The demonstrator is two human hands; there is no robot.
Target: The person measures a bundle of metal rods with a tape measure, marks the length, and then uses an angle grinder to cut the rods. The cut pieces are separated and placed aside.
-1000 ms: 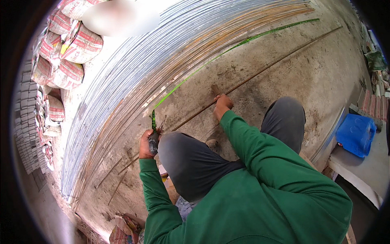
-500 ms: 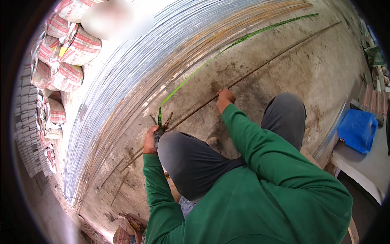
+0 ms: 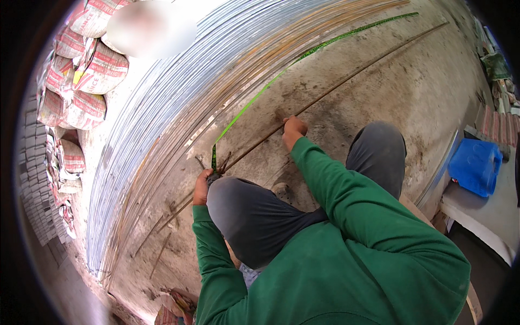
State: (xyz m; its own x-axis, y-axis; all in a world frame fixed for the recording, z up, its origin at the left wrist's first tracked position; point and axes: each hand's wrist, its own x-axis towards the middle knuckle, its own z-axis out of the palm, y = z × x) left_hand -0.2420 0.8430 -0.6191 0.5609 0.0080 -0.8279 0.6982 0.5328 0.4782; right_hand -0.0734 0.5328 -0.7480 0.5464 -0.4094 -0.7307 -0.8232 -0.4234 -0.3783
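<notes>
My right hand (image 3: pixel 295 131) is closed around a long thin brown metal rod (image 3: pixel 352 81), which slants from the far right down past my left knee. My left hand (image 3: pixel 201 187) is closed beside that knee, on a dark object with prongs (image 3: pixel 223 162) that I cannot make out; the knee hides part of it. From just above this hand a bright green measuring tape (image 3: pixel 246 104) rises, bends, and stretches to the far right, roughly alongside the rod. Whether my left hand also touches the rod is hidden.
Many long grey and rusty rods (image 3: pixel 179 86) lie bundled across the floor ahead. Red-and-white sacks (image 3: pixel 103 67) are piled at the left, near stacked grey blocks (image 3: pixel 38 162). A blue jerrycan (image 3: pixel 474 167) sits on a ledge at the right. Short rods (image 3: pixel 161 254) lie at lower left.
The whole view has shifted slightly. Both hands keep their holds, and the rod and tape lie much as before.
</notes>
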